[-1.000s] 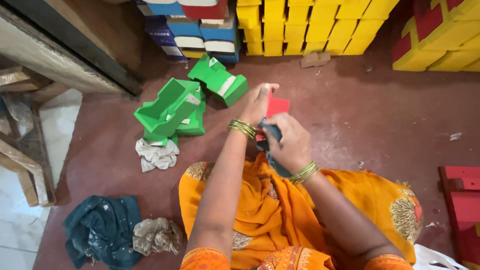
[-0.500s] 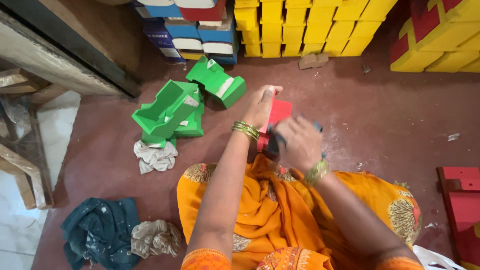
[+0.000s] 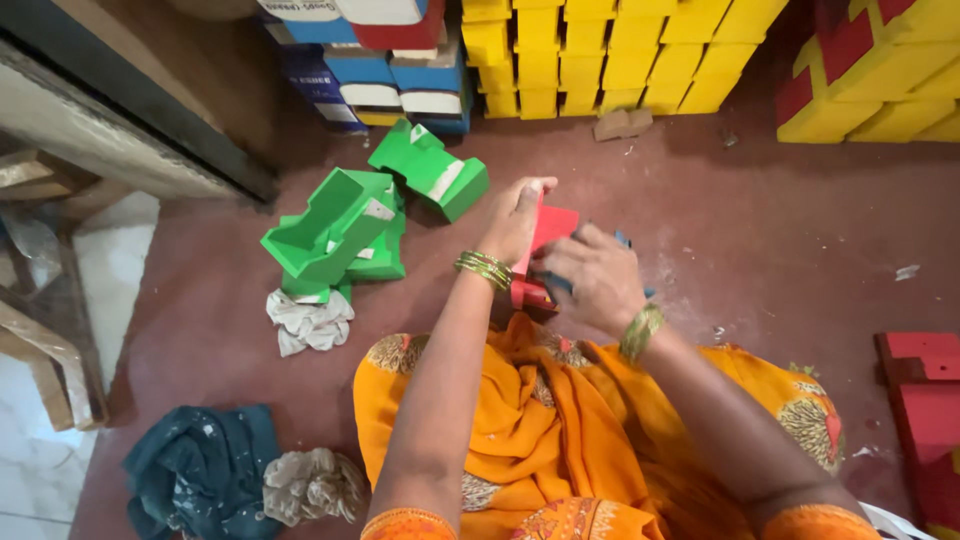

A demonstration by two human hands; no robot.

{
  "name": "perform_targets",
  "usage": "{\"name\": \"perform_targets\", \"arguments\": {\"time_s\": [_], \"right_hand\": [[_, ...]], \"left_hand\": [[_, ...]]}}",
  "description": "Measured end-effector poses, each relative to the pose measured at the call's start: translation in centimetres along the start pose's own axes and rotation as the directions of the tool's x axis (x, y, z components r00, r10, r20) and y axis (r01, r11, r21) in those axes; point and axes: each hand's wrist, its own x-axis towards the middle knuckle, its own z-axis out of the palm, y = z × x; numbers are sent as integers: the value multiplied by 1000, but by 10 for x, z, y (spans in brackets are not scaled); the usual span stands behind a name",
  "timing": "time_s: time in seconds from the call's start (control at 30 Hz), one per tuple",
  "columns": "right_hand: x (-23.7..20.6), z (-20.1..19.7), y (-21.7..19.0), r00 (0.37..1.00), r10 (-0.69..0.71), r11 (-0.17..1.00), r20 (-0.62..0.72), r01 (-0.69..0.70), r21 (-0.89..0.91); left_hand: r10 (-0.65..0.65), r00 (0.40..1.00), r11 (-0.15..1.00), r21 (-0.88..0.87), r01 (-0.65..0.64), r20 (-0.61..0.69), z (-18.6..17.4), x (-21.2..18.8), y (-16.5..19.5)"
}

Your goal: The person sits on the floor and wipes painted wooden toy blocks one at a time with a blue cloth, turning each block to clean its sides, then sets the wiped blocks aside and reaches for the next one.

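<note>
So both hands are clamped on a red box [image 3: 548, 232]: left hand [image 3: 518, 215] gripping its top edge, right hand [image 3: 590, 275] wrapped round the side, green boxes [image 3: 340, 225] lying nearby.

A person sits on the floor [image 3: 760, 240], both hands meeting on a folded box [image 3: 553, 228] just ahead of the lap: left hand [image 3: 515, 215] on its left side, right hand [image 3: 590, 277] on its right. A heap of open boxes [image 3: 345, 225] lies to the left, a crumpled rag [image 3: 308, 322] in front of it. Stacked boxes [image 3: 600, 50] line the far wall.
</note>
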Motion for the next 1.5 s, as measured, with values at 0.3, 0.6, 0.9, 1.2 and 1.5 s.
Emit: {"name": "perform_targets", "arguments": {"time_s": [0.3,0.6,0.9,1.2,1.5], "right_hand": [[25,28,85,894,444,891,-57,-434,135],[-83,46,144,546,819,262,179,-632,730],[-63,48,84,702,708,383,73,-469,796],[-52,31,7,831,464,707,-306,-139,693],[-44,34,9,799,561,681,-218,-295,670]], "left_hand": [[-134,980,921,347,177,-144,-6,-14,87],[145,924,488,787,-377,353,22,-34,158],[214,752,665,470,-580,624,27,-28,124],[-1,995,965,261,-25,97,30,-64,81],[55,998,998,40,-56,20,26,-63,80]]}}
